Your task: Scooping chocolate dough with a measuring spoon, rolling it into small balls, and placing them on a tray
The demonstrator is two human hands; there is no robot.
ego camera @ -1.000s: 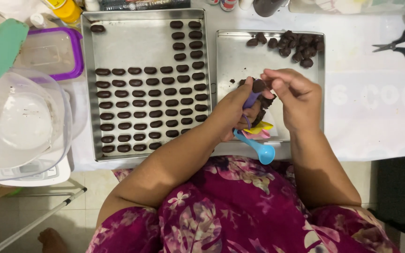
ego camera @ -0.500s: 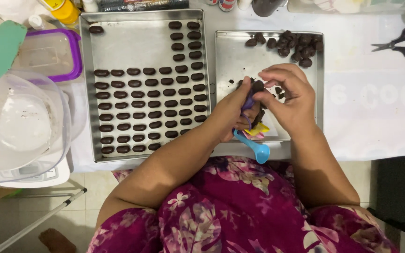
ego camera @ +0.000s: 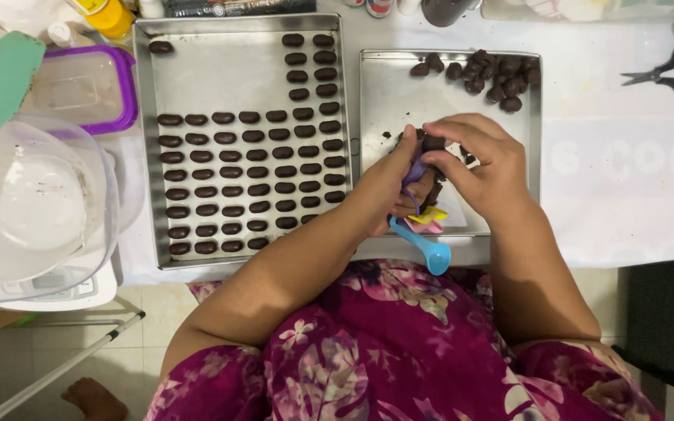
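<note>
Hands (ego camera: 438,175) w/ spoons (ego camera: 421,234) over tray edge (ego camera: 450,234)

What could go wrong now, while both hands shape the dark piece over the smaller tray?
The dark piece, pinched between the right hand and the left hand, might fall onto the smaller tray and lose its shape. The blue spoon hangs past the table edge and may slip to the floor.
</note>
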